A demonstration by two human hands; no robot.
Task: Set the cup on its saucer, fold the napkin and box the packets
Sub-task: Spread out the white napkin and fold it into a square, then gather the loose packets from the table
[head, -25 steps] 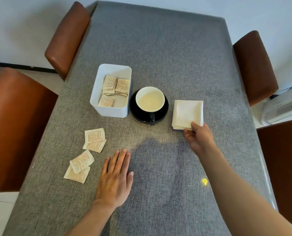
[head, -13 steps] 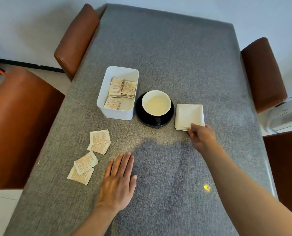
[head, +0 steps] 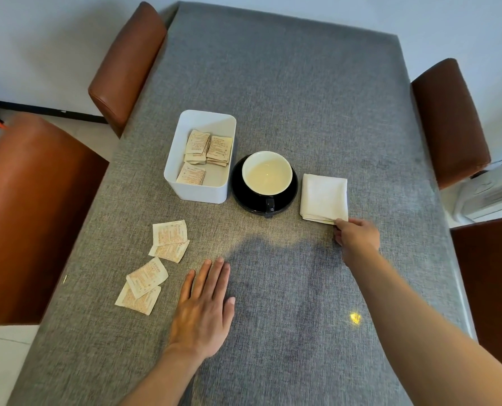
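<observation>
A black cup with a white inside (head: 266, 172) stands on its black saucer (head: 293, 191) in the middle of the grey table (head: 302, 98). Right of it lies a white napkin (head: 324, 197) folded into a square. My right hand (head: 356, 237) pinches the napkin's near right corner. A white box (head: 198, 194) left of the saucer holds several packets (head: 207, 149). Several more packets (head: 169, 238) lie loose on the table nearer to me, the nearest pair (head: 142, 284) beside my left hand (head: 204, 307), which rests flat and open on the cloth.
Brown leather chairs stand around the table: two on the left (head: 126, 63) (head: 30, 212) and two on the right (head: 448, 118) (head: 489, 282). A white appliance (head: 495, 194) sits on the floor at the right. A small bright light spot (head: 355, 317) shows on the cloth.
My right hand has slid slightly toward the napkin's near right corner and stays on it. The view has shifted a little; my left hand stays flat.
</observation>
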